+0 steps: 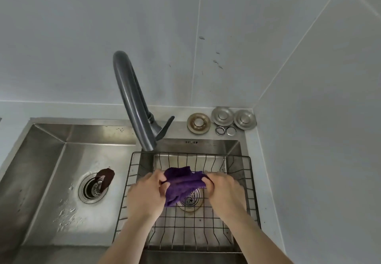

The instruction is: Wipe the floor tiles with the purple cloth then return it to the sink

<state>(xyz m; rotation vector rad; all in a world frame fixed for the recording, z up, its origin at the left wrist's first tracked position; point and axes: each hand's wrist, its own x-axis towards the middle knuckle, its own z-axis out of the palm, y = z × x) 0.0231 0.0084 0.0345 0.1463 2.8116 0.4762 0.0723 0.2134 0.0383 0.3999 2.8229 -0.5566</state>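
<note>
The purple cloth (182,183) hangs bunched between both hands over the right basin of the steel sink (47,160). My left hand (147,194) grips its left edge and my right hand (224,191) grips its right edge. The cloth's lower corner droops toward the right basin's drain (190,201), above a black wire basket (250,183) that sits in that basin. No floor tiles are in view.
A dark grey faucet (132,103) arches up behind the basins. The left basin holds a drain (92,188) with a brown scrap (106,178) beside it. Metal sink stoppers (222,116) and rings lie on the back ledge. White tiled walls close in behind and right.
</note>
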